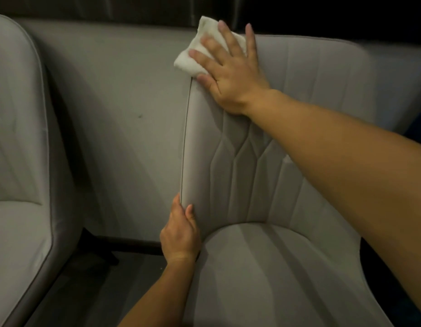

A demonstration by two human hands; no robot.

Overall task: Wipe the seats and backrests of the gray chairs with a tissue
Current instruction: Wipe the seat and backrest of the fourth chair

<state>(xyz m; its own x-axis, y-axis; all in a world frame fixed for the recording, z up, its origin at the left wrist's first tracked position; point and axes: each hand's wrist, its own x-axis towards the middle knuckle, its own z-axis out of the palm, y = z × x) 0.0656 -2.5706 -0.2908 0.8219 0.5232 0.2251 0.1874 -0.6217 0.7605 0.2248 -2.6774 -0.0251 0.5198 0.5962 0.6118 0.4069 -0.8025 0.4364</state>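
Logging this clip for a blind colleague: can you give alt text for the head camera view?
A right hand presses a white tissue flat against the top left corner of a gray chair's backrest, while the left hand grips the backrest's lower left edge. A second gray chair stands at the left.

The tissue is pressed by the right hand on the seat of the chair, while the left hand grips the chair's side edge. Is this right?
Not quite. The head view shows the right hand pressing the tissue on the backrest's top corner, not the seat. The left hand does grip the chair's side edge.
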